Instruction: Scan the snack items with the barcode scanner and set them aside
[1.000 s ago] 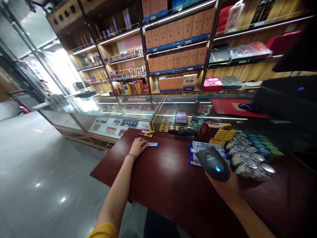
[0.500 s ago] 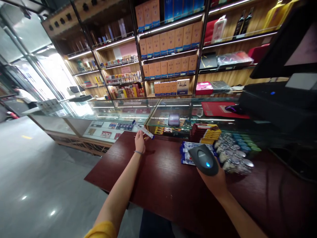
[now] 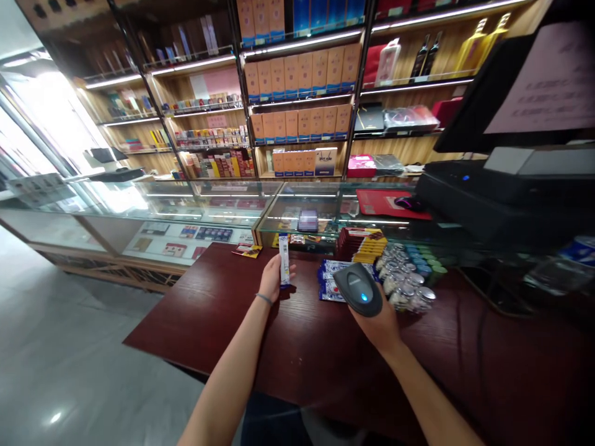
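Right hand [image 3: 380, 322]: wrapped around dark scanner [image 3: 357, 290]
Left hand [image 3: 271, 280]: gripping raised blue-white packet [image 3: 285, 261], at scanner's ten o'clock
Progress: lifting done; scan unclear
Packet pile [image 3: 328, 290]: scanner's nine o'clock, apparently remaining

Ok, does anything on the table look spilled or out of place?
No spill shows. One red-and-yellow packet lies alone on the table, beyond the left hand, apart from the similar stack by the jars. Only that looks slightly odd.
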`<state>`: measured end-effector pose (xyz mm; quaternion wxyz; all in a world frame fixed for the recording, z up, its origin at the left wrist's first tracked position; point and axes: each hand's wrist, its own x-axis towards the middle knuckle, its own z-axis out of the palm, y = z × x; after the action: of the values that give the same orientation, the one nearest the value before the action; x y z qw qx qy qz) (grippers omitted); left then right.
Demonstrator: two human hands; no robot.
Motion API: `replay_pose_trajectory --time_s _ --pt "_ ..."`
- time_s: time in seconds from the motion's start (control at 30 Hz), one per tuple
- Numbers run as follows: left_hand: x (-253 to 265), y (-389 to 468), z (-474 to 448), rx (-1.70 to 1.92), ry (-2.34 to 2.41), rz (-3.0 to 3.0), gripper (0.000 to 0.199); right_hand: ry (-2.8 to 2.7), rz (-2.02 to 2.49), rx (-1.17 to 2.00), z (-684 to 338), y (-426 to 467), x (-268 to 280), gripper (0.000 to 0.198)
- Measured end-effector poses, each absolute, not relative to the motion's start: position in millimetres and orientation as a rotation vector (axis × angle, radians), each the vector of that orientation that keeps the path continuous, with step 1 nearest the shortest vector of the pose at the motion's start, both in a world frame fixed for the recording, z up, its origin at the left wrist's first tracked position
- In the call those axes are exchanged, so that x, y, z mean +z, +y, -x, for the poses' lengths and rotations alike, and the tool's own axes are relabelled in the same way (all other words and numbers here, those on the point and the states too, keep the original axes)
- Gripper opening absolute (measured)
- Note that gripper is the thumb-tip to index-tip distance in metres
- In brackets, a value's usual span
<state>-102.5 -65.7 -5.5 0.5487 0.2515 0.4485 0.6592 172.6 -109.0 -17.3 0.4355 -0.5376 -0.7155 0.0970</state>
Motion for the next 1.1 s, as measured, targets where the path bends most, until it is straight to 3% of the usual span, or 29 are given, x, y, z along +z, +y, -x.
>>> replay_pose_trajectory --time_s 0.13,0.33,0.77,1.1 --pt "0.1 -69.9 122.0 1.407 1.105 -0.675 0.034 -1.738 1.357 0.292 -174.7 -117.0 4.1 0.04" --pt "-3.5 -69.4 136.4 1.3 1.21 -0.972 0.044 -1.948 1.558 0.312 -181.7 -116.4 20.4 0.046" --pt "-7.3 -68.5 134.8 1.286 1.303 -1.153 0.03 -2.167 1.348 0.457 -176.3 -120.4 20.2 0.064" --pt "0.3 -75.1 131.6 1.262 1.377 -1.215 0.033 -2.312 1.396 0.294 -178.8 -119.9 19.0 0.045"
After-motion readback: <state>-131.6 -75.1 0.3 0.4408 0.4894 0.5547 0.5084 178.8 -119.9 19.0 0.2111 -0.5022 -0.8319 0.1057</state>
